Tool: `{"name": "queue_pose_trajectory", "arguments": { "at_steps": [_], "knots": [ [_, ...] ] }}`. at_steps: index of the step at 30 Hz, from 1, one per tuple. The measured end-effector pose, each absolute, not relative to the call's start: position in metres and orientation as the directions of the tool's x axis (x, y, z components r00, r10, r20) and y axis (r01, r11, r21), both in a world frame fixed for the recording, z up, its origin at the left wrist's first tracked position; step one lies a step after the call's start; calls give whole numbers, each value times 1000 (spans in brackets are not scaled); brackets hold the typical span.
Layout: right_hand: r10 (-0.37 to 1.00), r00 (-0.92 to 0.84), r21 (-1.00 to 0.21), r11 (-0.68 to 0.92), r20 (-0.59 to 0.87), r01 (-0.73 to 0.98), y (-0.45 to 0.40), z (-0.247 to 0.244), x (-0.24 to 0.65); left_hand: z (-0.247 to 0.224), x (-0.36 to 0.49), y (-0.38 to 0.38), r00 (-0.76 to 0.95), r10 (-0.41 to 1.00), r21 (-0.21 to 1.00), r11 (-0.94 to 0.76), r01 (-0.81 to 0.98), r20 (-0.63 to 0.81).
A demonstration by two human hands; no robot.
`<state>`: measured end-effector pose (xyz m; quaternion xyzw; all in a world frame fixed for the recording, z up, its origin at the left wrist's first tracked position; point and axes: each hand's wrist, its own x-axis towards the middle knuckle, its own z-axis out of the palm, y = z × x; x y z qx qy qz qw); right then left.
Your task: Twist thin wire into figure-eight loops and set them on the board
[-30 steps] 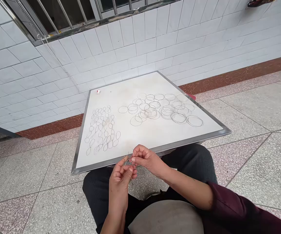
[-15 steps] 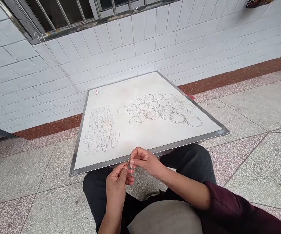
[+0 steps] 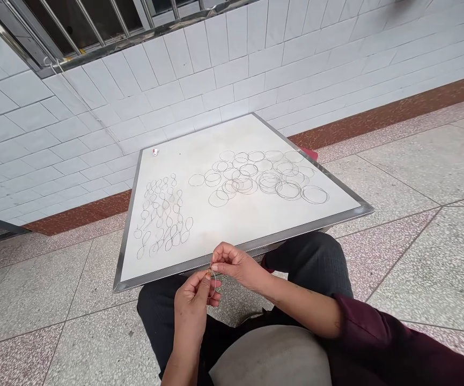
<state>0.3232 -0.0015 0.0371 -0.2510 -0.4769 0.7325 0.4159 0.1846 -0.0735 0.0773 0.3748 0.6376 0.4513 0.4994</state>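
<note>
My left hand and my right hand meet just off the near edge of a white table. Between their fingertips they pinch a thin wire loop, which hangs down beside my left fingers. The exact spot where the fingers grip it is tiny. On the right part of the tabletop lie several large thin wire rings, many overlapping. Several small twisted figure-eight loops lie in rows on the left part.
A small white and red object sits at the table's far left corner. Behind the table stands a white tiled wall with a barred window. Something red shows past the right edge. My knees are under the near edge.
The view has shifted slightly, so the table appears a little further left. My fingertips have drawn closer together, and the wire loop now hangs as a rounder curve.
</note>
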Motion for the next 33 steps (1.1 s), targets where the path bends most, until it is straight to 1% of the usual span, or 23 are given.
{"name": "queue_pose_trajectory", "arguments": {
  "at_steps": [6, 13, 17, 22, 27, 33],
  "knots": [
    [824, -564, -939, -152, 51, -307, -1, 34, 327, 78, 185, -71, -157, 926, 935, 353, 29, -344],
    [821, -558, -969, -26, 120, -246, 1, 32, 329, 78, 185, -69, -146, 935, 938, 337, 75, -324],
    [810, -576, -976, -25, 107, -216, 0, 31, 329, 76, 183, -68, -134, 938, 938, 333, 100, -319],
    [803, -588, -991, 18, 93, -132, -1, 31, 329, 70, 179, -66, -78, 935, 928, 353, 119, -346],
    [769, -630, -993, 45, 103, -107, 0, 30, 331, 75, 181, -66, -33, 947, 930, 319, 183, -319],
    [777, -623, -996, 53, 87, -73, 2, 26, 331, 75, 182, -66, -30, 963, 931, 267, 250, -269]
  ]
}}
